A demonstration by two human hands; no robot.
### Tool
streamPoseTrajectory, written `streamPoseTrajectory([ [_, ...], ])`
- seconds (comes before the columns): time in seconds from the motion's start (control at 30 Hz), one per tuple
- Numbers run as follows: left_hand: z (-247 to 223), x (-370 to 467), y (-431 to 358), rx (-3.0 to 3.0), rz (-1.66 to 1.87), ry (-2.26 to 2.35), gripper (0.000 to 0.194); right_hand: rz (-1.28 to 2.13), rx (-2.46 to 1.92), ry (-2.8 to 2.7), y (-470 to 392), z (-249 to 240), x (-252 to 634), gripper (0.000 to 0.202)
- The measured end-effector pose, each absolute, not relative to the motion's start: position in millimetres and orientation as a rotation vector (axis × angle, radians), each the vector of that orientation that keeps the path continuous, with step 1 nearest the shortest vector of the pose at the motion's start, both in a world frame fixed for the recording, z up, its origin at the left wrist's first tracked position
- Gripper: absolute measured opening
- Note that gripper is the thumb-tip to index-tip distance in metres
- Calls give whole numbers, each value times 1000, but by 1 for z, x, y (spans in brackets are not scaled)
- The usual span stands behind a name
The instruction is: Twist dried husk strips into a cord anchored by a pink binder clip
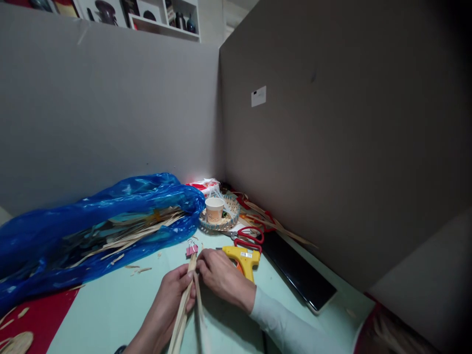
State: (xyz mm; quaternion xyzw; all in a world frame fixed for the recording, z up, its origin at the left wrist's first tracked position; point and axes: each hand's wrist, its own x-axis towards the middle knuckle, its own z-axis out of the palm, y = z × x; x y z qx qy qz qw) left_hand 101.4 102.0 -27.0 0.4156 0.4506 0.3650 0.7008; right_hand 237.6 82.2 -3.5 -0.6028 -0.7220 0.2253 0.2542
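My left hand is closed around a bundle of pale flat straw strips, its thumb lying across them. A pink binder clip with silver handles grips the far end of the bundle. Just below the clip, my right hand has its fingers curled in and pinched at a single strip, which bends away from the bundle and hangs towards me, its lower end blurred. The right fingertips are partly hidden. Beyond that hand, a yellow glue gun lies on the pale green table.
At the left, a blue plastic bag holds more strips. Behind are a woven basket with a paper cup and red-handled scissors. A black phone-like slab lies at the right, below a grey partition.
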Motion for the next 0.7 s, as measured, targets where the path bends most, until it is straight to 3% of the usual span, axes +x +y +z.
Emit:
streamPoseTrajectory([
  [0.23,-25,96,99,953,889,1023,47,721,-1566,-1859,83,-12,233,18],
  [0.33,-28,90,104,1018,882,981,46,737,-1608,-1863,86,-17,231,26],
  [0.7,-20,86,109,1197,744,992,39,705,-1618,-1855,92,-25,230,23],
])
